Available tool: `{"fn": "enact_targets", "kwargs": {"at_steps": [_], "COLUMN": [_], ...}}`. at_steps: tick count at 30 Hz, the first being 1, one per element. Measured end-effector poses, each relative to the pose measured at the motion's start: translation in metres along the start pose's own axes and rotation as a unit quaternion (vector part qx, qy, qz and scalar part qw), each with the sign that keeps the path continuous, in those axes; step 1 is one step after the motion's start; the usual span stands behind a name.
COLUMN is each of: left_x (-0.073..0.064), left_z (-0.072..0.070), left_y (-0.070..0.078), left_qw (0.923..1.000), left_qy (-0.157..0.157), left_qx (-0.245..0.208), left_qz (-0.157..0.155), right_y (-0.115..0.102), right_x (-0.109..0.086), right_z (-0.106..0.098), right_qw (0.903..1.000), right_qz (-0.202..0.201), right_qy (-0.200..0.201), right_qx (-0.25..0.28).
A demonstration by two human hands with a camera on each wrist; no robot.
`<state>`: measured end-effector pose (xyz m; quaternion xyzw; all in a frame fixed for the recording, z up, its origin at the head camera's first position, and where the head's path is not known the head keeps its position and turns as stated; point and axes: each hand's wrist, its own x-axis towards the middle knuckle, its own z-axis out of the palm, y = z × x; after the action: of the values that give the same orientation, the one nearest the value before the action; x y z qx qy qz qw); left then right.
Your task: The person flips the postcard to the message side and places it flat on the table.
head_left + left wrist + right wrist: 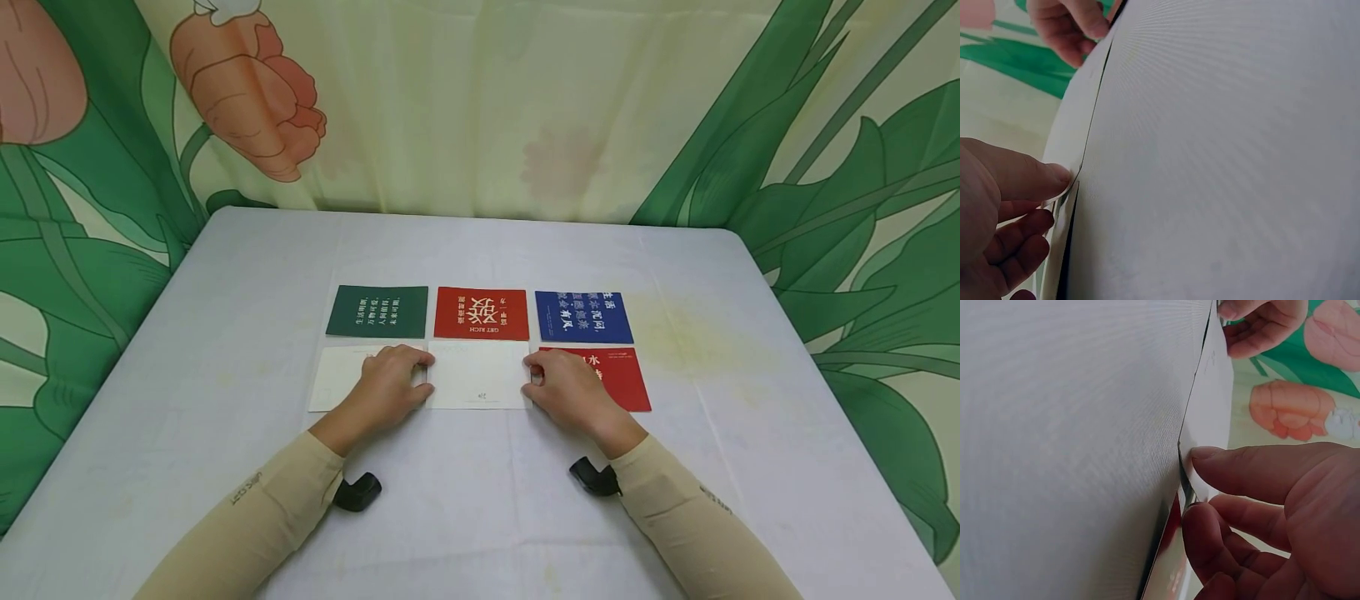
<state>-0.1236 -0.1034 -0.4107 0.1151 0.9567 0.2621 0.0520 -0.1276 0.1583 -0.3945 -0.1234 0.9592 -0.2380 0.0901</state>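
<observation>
A white card lies in the middle of the front row, with small print near its lower edge. My left hand pinches its left side between thumb and fingers, while my right hand pinches the right side. Under the left hand is another white card, partly hidden by it. The right hand partly covers a red card with white lettering. In the right wrist view, the right thumb lies on the white card's corner, which is slightly lifted.
Behind the front row lie a green card, a red card with large lettering, and a blue card. A white cloth covers the table. Behind it hangs a patterned curtain.
</observation>
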Motion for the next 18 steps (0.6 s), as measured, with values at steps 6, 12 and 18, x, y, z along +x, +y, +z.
{"fn": "enact_targets", "kwargs": {"at_steps": [6,12,18], "left_x": [0.0015,0.0023,0.0031], "left_z": [0.0006,-0.001,-0.0014], "left_y": [0.0018,0.0038,0.0044], "left_qw": [0.9999,0.9995,0.9995], "left_qy": [-0.01,-0.02,-0.023], "left_qx": [0.013,0.022,0.021], "left_qz": [-0.005,-0.01,-0.007], "right_y": [0.0009,0.0012,0.0009], "right_x": [0.0001,0.0007,0.0001], "right_z": [0.0015,0.0023,0.002], "right_qw": [0.9999,0.9999,0.9999], "right_qz": [0.005,0.004,-0.002], "right_qy": [-0.006,-0.012,-0.008], "right_qx": [-0.006,-0.009,-0.014]}}
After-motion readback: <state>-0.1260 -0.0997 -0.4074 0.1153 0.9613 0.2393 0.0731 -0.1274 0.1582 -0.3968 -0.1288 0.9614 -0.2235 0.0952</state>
